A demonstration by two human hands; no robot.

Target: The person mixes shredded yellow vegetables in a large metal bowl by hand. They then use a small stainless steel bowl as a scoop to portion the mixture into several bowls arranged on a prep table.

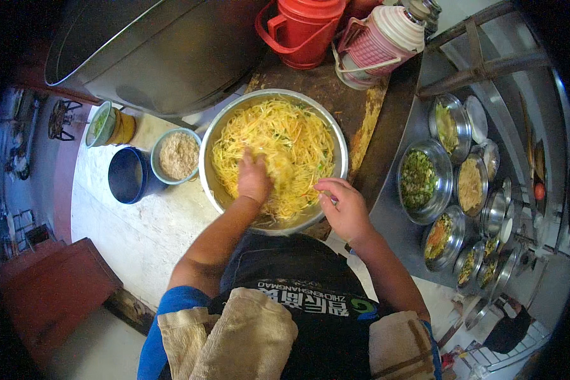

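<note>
A wide steel bowl (209, 187) stands before me, filled with yellow noodle-like shreds (285, 128) mixed with bits of green and orange. The fingers of my left hand (255, 178) are sunk into the shreds left of the middle, and their tips are hidden. Beside them a patch of shreds is blurred by motion. My right hand (344, 206) is over the bowl's right rim, fingers curled and thumb close to the index finger. Whether it pinches some shreds or grips the rim is unclear.
A basin of pale flour-like crumbs (178, 154) and a dark blue bucket (128, 175) stand left. Behind are a large metal vessel (171, 61), a red thermos flask (308, 33) and a pink one (375, 47). Steel bowls of chopped food (419, 180) line the right.
</note>
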